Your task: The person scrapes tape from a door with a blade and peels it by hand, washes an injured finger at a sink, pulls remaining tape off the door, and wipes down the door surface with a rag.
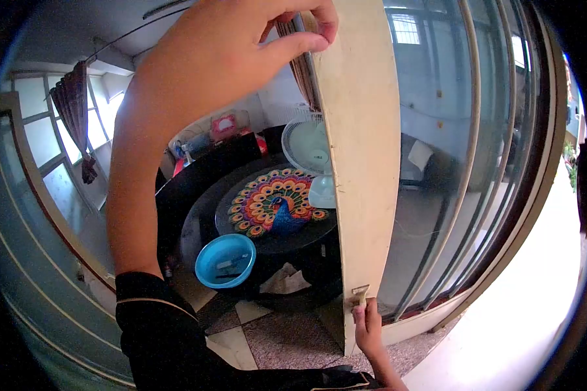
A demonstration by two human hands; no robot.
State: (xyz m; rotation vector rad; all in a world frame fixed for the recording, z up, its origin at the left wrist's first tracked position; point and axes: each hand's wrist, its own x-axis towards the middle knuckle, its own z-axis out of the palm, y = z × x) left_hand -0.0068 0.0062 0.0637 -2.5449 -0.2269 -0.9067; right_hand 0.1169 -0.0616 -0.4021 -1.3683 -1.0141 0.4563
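At the top, my left hand (297,29) is closed, thumb and fingers pinched at the left edge of a tall cream frame (365,143). Near the frame's lower end, my right hand (369,329) is closed round the handle of a small pale tool (361,295). The tool's flat, wide head rests against the cream surface; whether it is a scraper or a brush is too small to tell. My left forearm crosses the left part of the view and hides some of the room behind.
Inside stands a dark round table (199,225) with a peacock picture (284,208), a white basket (306,144) and a blue basin (225,260) near its edge. Barred glass panes (430,143) are at the right, a white ledge (502,313) at lower right. A curtain (72,104) hangs at left.
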